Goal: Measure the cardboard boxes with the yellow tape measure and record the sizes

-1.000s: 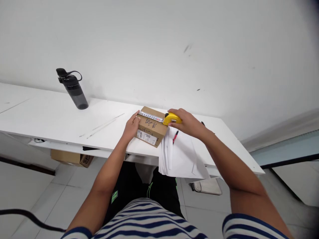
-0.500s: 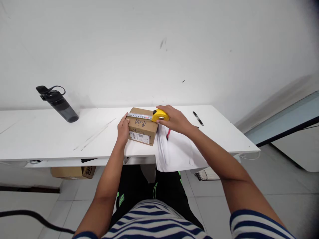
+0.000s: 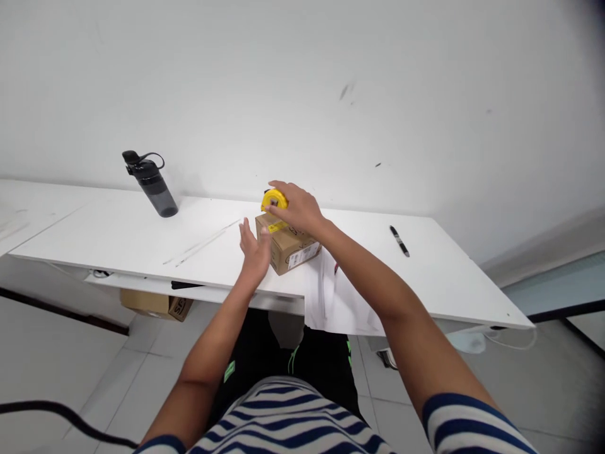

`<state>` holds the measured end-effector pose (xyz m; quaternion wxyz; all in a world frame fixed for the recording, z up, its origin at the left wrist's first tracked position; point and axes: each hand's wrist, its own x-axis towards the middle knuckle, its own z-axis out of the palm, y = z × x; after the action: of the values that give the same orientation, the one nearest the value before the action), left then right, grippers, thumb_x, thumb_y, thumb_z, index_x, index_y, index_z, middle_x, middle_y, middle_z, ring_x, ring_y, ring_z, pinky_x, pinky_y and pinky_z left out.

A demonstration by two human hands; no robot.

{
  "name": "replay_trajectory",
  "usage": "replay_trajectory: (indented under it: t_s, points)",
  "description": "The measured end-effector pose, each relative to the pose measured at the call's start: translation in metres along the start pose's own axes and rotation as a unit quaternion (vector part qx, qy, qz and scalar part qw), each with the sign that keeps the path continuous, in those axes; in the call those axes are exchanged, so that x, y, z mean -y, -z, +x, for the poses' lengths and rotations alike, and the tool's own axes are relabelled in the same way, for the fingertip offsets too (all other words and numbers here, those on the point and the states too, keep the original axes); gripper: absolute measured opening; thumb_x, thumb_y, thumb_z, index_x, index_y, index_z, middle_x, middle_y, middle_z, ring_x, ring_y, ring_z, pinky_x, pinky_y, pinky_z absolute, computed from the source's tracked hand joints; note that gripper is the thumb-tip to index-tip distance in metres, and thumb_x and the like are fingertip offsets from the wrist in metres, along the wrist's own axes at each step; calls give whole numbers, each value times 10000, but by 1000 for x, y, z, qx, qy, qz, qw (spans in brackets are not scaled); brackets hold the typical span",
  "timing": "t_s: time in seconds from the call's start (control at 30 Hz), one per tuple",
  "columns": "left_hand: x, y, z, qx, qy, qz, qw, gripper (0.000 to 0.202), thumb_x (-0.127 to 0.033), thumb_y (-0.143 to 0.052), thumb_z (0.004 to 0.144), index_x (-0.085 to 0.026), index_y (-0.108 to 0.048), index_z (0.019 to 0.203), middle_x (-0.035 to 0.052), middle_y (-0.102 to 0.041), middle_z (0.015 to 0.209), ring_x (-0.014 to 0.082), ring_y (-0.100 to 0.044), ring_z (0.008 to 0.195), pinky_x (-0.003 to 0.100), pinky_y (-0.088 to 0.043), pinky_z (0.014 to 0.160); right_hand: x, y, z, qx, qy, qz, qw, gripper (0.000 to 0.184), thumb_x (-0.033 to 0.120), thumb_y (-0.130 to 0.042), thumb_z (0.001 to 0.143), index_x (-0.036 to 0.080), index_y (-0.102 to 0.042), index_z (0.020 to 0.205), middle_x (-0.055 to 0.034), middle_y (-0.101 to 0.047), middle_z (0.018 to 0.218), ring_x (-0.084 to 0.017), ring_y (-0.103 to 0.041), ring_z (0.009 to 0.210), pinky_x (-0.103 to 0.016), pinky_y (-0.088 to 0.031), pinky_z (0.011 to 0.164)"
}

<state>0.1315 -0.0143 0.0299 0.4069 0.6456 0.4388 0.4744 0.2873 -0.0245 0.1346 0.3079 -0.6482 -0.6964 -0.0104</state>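
Observation:
My right hand (image 3: 299, 207) grips a yellow tape measure (image 3: 275, 200) just above the far left part of a small cardboard box (image 3: 282, 249). No pulled-out blade shows from its case. The box lies on the white desk, with handwriting and a yellow strip on its top and a white label (image 3: 304, 255) on the side toward me. My left hand (image 3: 256, 255) is at the left side of the box with thumb and fingers apart. Whether its thumb touches the cardboard I cannot tell.
White papers (image 3: 326, 296) hang over the front edge of the desk (image 3: 208, 233), partly behind my right forearm. A dark water bottle (image 3: 155, 189) stands at the left, and a black pen (image 3: 399, 241) lies at the right. Another cardboard box (image 3: 154, 304) is below the desk.
The tape's blade, stretched across the box top before, is back in its case. My right hand has moved left with the tape measure. My left hand has opened, and the box has turned.

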Motion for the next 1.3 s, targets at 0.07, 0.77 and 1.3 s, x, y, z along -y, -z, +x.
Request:
replay_trajectory:
  t_s: [0.07,0.77,1.3]
  points:
    - [-6,-1,20,-37,9,-2,999,807,-591,-540,910,-228,-231,1561,144,-207,1676,297,-102,1577,474,-150,1264,-4,1,2,-39,-31,-29,998,573,449,-521,911,241,-497,1444,-134,-631,1230,-325,-612,1061,-432,-489,864]
    - [15,-26,48,24,8,-136,990,488,-363,-643,810,-225,-465,1243,80,-577,1192,212,-607,1053,359,-524,916,-27,-12,13,49,-12,-91,995,469,408,-476,945,237,-519,1380,-148,-571,1188,-244,-611,819,-375,-468,752]
    - [11,-31,47,-5,6,-114,993,463,-334,-630,802,-224,-495,1231,90,-575,1251,236,-584,1156,367,-492,1017,-22,44,-114,82,-69,-157,982,482,458,-487,932,267,-559,1369,-110,-586,1073,-157,-473,577,-307,-372,545]
